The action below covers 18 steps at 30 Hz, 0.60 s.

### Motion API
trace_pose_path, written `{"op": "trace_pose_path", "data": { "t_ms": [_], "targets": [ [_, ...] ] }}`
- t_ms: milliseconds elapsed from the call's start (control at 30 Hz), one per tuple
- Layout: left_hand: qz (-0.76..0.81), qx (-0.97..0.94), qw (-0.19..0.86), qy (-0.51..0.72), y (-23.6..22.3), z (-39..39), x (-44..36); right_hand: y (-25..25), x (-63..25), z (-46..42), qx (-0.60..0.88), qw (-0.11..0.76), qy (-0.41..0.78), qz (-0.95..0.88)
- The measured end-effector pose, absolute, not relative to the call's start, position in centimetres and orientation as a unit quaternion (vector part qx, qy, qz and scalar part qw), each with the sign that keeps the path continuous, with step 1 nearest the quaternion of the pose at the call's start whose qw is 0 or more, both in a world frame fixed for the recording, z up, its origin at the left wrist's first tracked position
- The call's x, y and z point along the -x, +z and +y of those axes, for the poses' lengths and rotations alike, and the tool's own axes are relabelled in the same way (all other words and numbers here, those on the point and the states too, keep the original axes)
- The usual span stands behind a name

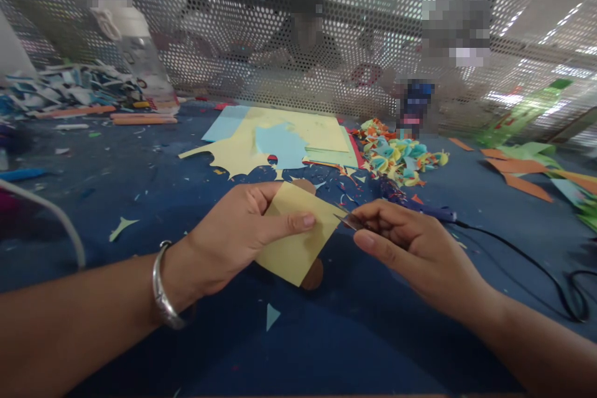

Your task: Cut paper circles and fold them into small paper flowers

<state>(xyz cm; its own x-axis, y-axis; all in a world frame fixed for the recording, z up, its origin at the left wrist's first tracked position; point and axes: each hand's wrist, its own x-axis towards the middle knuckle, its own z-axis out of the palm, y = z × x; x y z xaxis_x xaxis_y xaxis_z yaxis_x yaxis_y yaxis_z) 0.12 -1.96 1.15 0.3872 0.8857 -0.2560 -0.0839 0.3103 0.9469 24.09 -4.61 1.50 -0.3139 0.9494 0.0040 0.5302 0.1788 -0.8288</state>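
My left hand (252,221) pinches a sheet of yellow paper (298,249), thumb on top and fingers beneath. Brown rounded shapes (312,273) peek out behind the paper's edges; I cannot tell what they are. In my right hand (401,239) is a pair of small scissors (351,221), its handles hidden by the fingers. The blade tips are at the paper's right corner. A small light-blue paper scrap (272,317) lies on the dark blue tabletop below my hands.
Yellow and blue paper sheets (321,130) lie ahead, beside a heap of cut coloured pieces (401,152). Behind my right hand, a purple tool (436,211) trails a black cord (517,252). A clear bottle (149,62) stands back left. Perforated metal screen (224,31) closes the far side; people sit beyond.
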Motion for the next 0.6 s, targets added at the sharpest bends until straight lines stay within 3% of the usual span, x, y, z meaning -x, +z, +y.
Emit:
{"op": "trace_pose_path", "data": {
  "t_ms": [600],
  "targets": [
    [0.43,-0.482,0.685,0.336,1.17,-2.11,-0.05,1.73,-24.04,-4.53,0.511,0.266,0.314,-0.754]
  ]
}}
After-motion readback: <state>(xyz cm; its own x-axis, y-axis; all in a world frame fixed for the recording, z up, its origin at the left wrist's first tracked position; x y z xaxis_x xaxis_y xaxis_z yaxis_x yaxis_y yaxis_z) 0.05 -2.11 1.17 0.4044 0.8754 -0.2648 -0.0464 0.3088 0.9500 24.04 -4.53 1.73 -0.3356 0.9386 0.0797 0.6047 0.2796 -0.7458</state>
